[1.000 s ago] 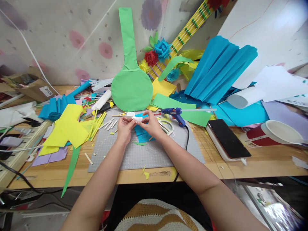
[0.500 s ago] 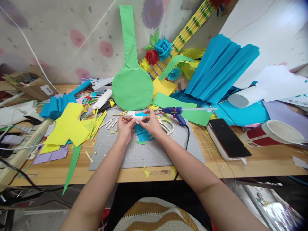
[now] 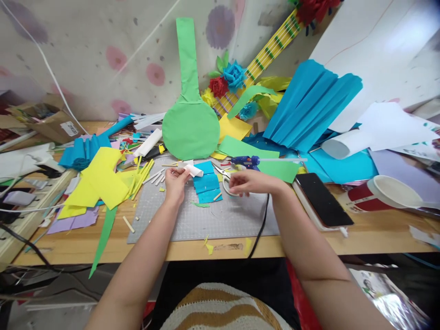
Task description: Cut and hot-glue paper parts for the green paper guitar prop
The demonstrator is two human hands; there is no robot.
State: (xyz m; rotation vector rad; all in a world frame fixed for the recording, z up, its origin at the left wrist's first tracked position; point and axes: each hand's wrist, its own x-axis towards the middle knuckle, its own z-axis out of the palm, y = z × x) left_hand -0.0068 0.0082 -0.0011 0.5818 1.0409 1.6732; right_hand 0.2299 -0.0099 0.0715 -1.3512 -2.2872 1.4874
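My left hand (image 3: 175, 181) pinches a small rolled piece of white paper (image 3: 194, 170) above the grey cutting mat (image 3: 192, 220). My right hand (image 3: 248, 182) hovers over the white-handled scissors (image 3: 225, 176), its fingers bent down toward the handles; whether it grips them is unclear. Blue paper pieces (image 3: 206, 185) lie on the mat between the two hands. A blue glue gun (image 3: 245, 161) rests just behind my right hand, its black cord (image 3: 261, 220) running off the table edge.
A green paper guitar shape (image 3: 190, 123) leans on the wall. Folded blue paper (image 3: 309, 105), yellow sheets (image 3: 99, 178), a black phone (image 3: 323, 199), a red-and-white cup (image 3: 385, 192) on its side and a cardboard box (image 3: 48, 121) crowd the wooden table (image 3: 371, 233).
My right hand let go of the white paper roll and moved right, down to the scissors. The left hand kept the roll and stayed in place.
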